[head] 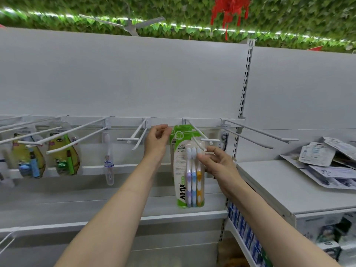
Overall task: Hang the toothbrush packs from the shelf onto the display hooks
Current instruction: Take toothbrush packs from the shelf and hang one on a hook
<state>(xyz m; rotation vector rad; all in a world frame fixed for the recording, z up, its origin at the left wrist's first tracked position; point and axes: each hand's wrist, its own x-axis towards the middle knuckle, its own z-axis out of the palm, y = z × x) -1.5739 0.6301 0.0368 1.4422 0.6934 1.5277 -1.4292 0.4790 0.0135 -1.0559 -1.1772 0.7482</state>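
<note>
While the white shelf (279, 182) at right carries a loose heap of grey packs (325, 162), too jumbled to count, one green toothbrush pack (189, 170) with three brushes hangs on a display hook (195, 138). Left hand (157, 140) pinches its top corner; right hand (215, 162) holds its right edge with curled fingers. Packs behind it are hidden.

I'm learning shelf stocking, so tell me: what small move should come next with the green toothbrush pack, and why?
Probably slide the green toothbrush pack further back along the hook. The left hand pinches its top edge, the right hand steadies its side, and it already seems threaded near the hook's tip.
</note>
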